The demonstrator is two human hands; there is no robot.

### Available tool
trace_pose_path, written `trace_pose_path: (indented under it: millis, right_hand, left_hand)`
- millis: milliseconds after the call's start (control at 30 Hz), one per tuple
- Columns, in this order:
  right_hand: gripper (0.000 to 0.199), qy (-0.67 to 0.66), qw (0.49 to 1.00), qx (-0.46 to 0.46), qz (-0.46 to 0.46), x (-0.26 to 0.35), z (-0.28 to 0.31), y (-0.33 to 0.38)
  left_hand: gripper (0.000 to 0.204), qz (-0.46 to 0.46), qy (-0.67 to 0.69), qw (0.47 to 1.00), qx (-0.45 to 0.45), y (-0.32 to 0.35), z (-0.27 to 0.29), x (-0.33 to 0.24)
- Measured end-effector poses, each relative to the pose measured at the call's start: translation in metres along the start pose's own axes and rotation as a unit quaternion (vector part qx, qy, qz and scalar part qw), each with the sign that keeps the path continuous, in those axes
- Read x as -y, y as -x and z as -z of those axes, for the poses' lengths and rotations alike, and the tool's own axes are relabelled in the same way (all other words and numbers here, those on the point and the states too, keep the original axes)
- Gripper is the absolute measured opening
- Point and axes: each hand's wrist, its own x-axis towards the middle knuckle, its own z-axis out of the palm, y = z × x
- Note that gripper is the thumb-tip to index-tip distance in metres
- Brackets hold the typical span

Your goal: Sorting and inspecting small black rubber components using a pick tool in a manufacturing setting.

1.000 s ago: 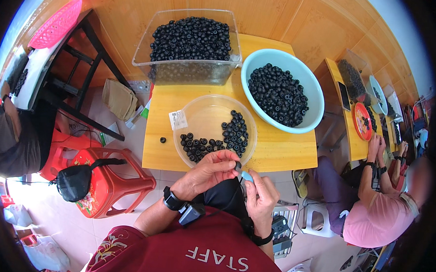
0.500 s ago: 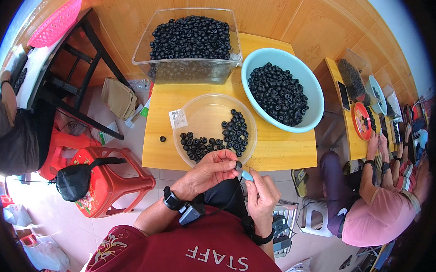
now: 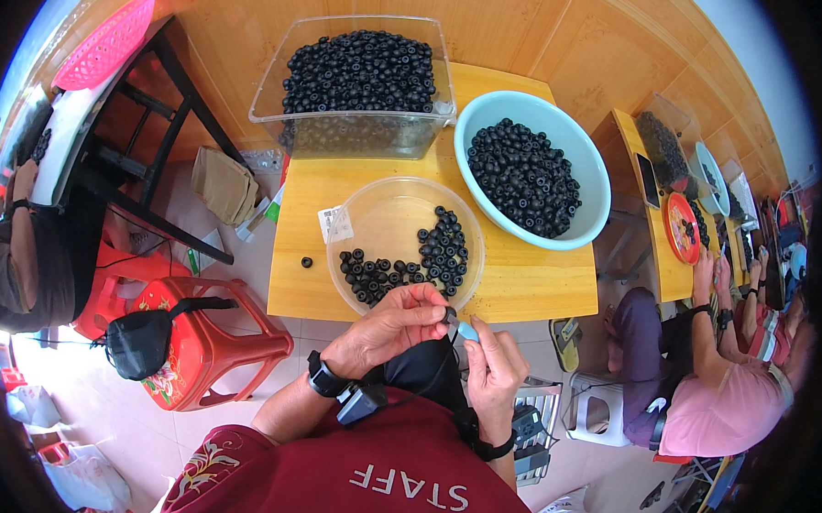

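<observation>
Over the near edge of the yellow table, my left hand [image 3: 388,324] pinches a small black ring-shaped part [image 3: 450,315] between thumb and fingertips. My right hand [image 3: 495,366] is closed around a small tool with a light blue handle [image 3: 466,331]. The tool's tip meets the black part; its exact kind is too small to tell. Just beyond my hands lies a shallow clear round tray [image 3: 381,214], with several black ring parts [image 3: 446,249] along its right and near sides.
Behind the tray stand a clear rectangular bin [image 3: 361,137] and a light blue basin [image 3: 596,219], both heaped with black parts. One loose part [image 3: 307,262] lies on the yellow table [image 3: 295,293]. A red stool [image 3: 228,340] stands left; a person in pink [image 3: 716,407] sits right.
My hands stay almost in place, with the black part turned slightly against the tool. The person on the right has shifted a little, and the arm at far left has moved.
</observation>
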Motion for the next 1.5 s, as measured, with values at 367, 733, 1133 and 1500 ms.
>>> trace_pose_path:
  millis: [367, 733, 1133, 1500]
  right_hand:
    - [0.021, 0.030, 0.994, -0.033, -0.096, -0.030, 0.018, 0.007]
    - [0.023, -0.006, 1.000, -0.009, 0.000, 0.002, 0.014, 0.003]
    - [0.021, 0.044, 0.994, -0.048, -0.088, -0.032, 0.016, 0.006]
    - [0.027, 0.005, 0.967, -0.076, -0.242, -0.072, 0.019, 0.019]
  left_hand:
    - [0.010, 0.022, 0.002, 0.999, 0.044, 0.005, -0.009, 0.000]
    - [0.009, 0.012, 0.003, 1.000, 0.022, 0.003, -0.004, 0.002]
    - [0.011, 0.012, -0.036, 0.998, 0.043, 0.005, -0.010, -0.002]
    - [0.025, -0.120, -0.194, 0.974, -0.013, -0.087, -0.043, -0.068]
